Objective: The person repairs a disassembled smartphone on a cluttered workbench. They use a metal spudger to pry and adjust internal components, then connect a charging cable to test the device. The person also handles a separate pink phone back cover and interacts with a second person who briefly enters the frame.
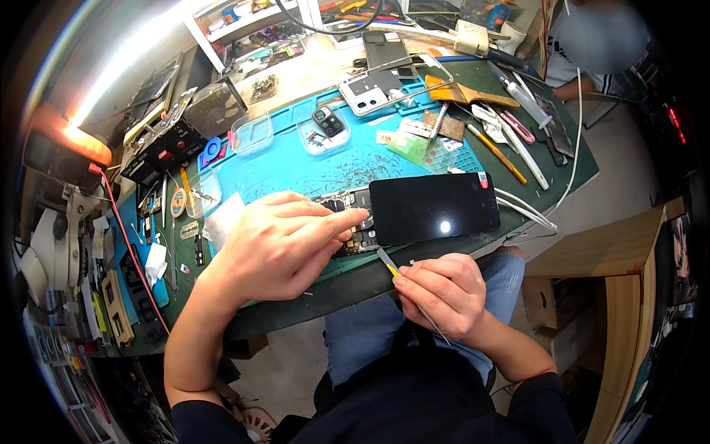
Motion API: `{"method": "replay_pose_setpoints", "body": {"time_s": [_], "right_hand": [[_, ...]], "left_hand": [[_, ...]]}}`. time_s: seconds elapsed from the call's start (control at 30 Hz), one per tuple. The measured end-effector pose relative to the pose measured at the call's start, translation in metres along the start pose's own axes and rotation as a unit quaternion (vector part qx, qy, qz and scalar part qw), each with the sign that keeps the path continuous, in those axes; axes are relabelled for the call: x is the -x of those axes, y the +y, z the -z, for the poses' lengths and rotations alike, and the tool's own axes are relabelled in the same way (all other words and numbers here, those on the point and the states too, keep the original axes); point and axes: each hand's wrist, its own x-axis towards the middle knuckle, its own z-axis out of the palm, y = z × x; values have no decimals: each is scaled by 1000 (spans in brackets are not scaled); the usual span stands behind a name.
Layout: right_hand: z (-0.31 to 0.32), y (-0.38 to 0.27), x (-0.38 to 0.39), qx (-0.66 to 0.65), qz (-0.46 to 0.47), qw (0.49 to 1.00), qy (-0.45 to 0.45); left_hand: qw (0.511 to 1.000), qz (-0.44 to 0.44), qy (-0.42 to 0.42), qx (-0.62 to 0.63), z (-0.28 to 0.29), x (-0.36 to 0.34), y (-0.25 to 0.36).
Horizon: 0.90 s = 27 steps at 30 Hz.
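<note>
An opened smartphone lies at the near edge of the bench, its circuit boards bare. Its black screen panel lies face up, adjoining it on the right and reflecting a bright lamp. My left hand rests over the left part of the phone, index finger stretched out and touching the internals near the screen's left edge. The thumb side of that hand is partly hidden. Between the fingers of my right hand is a thin metal pry tool with a yellow band. Its flat blade points at the screen's lower left corner.
Beyond the phone, a blue work mat bears a clear tray with a camera module and a phone frame. A brush, a syringe and a yellow pen-like tool lie right. A white cable loops over the right edge.
</note>
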Motion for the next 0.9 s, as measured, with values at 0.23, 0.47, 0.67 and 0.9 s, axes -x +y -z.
{"method": "replay_pose_setpoints", "body": {"time_s": [0.23, 0.47, 0.67, 0.9], "right_hand": [[0, 0, 0, 1, 2, 1000, 4], [-2, 1, 1, -1, 5, 1000, 8], [0, -2, 1, 3, -10, 1000, -2], [0, 1, 1, -9, -1, 1000, 5]], "left_hand": [[1000, -1, -1, 7, 0, -2, 2], [1000, 2, 0, 8, 0, -2, 2], [1000, 7, 9, 10, -2, -2, 2], [1000, 13, 2, 7, 0, -2, 3]]}}
